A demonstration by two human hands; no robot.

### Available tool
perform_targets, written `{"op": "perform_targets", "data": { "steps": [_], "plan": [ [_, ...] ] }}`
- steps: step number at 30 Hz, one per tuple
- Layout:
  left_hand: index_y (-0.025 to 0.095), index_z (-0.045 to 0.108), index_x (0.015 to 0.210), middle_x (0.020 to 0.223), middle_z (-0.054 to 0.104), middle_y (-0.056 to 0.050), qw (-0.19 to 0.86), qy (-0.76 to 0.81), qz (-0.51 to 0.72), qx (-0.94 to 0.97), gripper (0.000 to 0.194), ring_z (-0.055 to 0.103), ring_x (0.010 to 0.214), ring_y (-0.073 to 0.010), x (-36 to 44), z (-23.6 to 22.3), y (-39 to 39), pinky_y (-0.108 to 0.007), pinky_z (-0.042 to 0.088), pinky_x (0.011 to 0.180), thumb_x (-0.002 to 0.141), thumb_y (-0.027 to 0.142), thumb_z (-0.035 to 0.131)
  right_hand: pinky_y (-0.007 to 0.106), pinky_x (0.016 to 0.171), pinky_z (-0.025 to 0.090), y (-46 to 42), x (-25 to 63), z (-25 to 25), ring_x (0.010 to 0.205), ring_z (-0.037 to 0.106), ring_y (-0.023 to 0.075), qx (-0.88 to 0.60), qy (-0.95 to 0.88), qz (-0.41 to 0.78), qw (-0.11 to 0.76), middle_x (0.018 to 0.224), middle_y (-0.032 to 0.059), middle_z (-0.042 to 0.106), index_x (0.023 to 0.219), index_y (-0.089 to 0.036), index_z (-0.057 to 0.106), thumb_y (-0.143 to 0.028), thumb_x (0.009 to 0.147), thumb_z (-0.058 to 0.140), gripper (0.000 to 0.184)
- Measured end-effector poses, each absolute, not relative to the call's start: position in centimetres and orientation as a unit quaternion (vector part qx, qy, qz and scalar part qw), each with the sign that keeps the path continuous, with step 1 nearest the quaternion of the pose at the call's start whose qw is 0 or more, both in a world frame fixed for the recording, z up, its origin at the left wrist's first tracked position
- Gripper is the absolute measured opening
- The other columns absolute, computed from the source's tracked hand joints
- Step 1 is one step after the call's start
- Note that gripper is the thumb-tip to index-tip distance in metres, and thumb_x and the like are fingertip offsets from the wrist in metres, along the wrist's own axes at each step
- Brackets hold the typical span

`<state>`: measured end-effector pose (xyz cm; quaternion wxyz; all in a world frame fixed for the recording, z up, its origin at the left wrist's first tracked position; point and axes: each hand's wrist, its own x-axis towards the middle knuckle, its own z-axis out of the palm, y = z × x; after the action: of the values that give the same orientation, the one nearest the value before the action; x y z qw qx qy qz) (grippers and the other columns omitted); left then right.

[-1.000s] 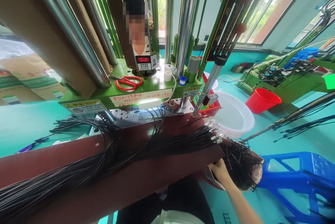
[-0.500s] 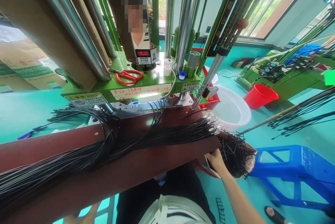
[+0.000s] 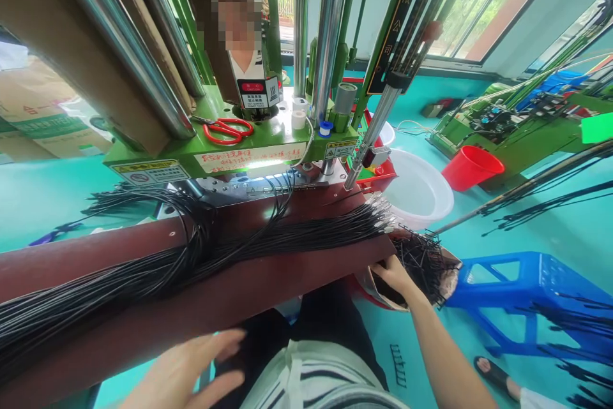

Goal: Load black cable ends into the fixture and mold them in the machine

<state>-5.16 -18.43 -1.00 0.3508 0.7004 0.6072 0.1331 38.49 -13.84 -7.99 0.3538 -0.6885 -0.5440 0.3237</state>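
Bench edge [image 3: 287, 281] crowds right hand [image 3: 395, 275].

Two hands in frame – a left hand [image 3: 191, 367] and a right hand [image 3: 395, 275]. One pair of red scissors [image 3: 225, 130] on the green machine [image 3: 239, 157]. One red bucket [image 3: 472, 166], one white basin [image 3: 421, 195], one blue stool [image 3: 527, 297]. Black wires [image 3: 191, 262] – way too many to count. One other person [image 3: 239, 26] behind the machine.
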Motion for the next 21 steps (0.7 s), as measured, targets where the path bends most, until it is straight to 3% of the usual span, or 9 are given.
{"op": "perform_targets", "data": {
  "steps": [3, 5, 7, 10, 14, 18, 21],
  "plan": [
    [0.025, 0.049, 0.124, 0.126, 0.053, -0.006, 0.254, 0.441, 0.158, 0.846, 0.053, 0.05, 0.113, -0.0226, 1.7, 2.3, -13.0, -0.035, 0.039, 0.097, 0.076, 0.047, 0.053, 0.038, 0.084, 0.043, -13.7, 38.5, -6.8, 0.095, 0.057, 0.0279, -0.694, -0.607, 0.268, 0.279, 0.102, 0.0139, 0.063, 0.099, -0.01, 0.06, -0.024, 0.068, 0.053, 0.035],
    [0.017, 0.041, 0.129, 0.139, 0.037, -0.011, 0.15, 0.431, 0.168, 0.874, 0.062, 0.034, 0.127, -0.0264, 6.1, 3.3, -9.2, -0.04, 0.03, 0.104, 0.075, 0.043, 0.056, 0.038, 0.083, 0.042, -13.9, 38.5, -5.6, 0.096, 0.057, 0.0287, -0.705, -0.637, 0.24, 0.198, 0.103, 0.0172, 0.062, 0.103, -0.008, 0.059, -0.022, 0.072, 0.049, 0.036],
    [0.012, 0.037, 0.13, 0.141, 0.031, -0.018, 0.08, 0.438, 0.117, 0.888, 0.07, 0.032, 0.127, -0.0313, 9.2, 3.7, -6.1, -0.042, 0.032, 0.101, 0.071, 0.039, 0.062, 0.038, 0.083, 0.042, -14.6, 38.5, -4.3, 0.098, 0.057, 0.0289, -0.712, -0.65, 0.233, 0.127, 0.104, 0.0183, 0.061, 0.109, -0.007, 0.056, -0.021, 0.074, 0.048, 0.038],
    [0.007, 0.038, 0.127, 0.122, 0.05, -0.023, 0.053, 0.447, 0.0, 0.893, 0.073, 0.05, 0.109, -0.0346, 11.2, 3.9, -3.4, -0.043, 0.041, 0.088, 0.068, 0.039, 0.066, 0.035, 0.087, 0.04, -15.8, 38.4, -2.6, 0.103, 0.055, 0.0262, -0.697, -0.664, 0.255, 0.092, 0.111, 0.0151, 0.059, 0.119, -0.011, 0.049, -0.019, 0.075, 0.048, 0.045],
    [0.013, 0.053, 0.105, 0.099, 0.06, -0.014, 0.104, 0.419, -0.099, 0.897, 0.043, 0.057, 0.093, -0.0289, 11.0, 4.6, -1.8, -0.035, 0.043, 0.074, 0.071, 0.037, 0.062, 0.034, 0.089, 0.039, -17.0, 38.1, -1.3, 0.107, 0.053, 0.0243, -0.672, -0.675, 0.295, 0.079, 0.117, 0.0108, 0.057, 0.127, -0.018, 0.044, -0.018, 0.077, 0.047, 0.05],
    [0.018, 0.054, 0.085, 0.088, 0.06, -0.004, 0.207, 0.388, -0.043, 0.897, 0.02, 0.055, 0.079, -0.0205, 10.1, 4.7, -0.7, -0.028, 0.037, 0.065, 0.071, 0.033, 0.057, 0.032, 0.087, 0.04, -17.1, 37.4, -0.5, 0.104, 0.054, 0.023, -0.642, -0.7, 0.304, 0.075, 0.117, 0.0094, 0.057, 0.126, -0.019, 0.045, -0.019, 0.078, 0.047, 0.048],
    [0.019, 0.05, 0.071, 0.069, 0.053, 0.002, 0.324, 0.407, 0.023, 0.854, 0.018, 0.048, 0.065, -0.0153, 9.3, 4.6, 0.3, -0.026, 0.033, 0.059, 0.069, 0.035, 0.056, 0.031, 0.086, 0.041, -17.0, 36.8, 0.7, 0.101, 0.055, 0.0213, -0.619, -0.722, 0.3, 0.081, 0.112, 0.0082, 0.059, 0.121, -0.02, 0.05, -0.02, 0.08, 0.047, 0.042]
  ]
}}
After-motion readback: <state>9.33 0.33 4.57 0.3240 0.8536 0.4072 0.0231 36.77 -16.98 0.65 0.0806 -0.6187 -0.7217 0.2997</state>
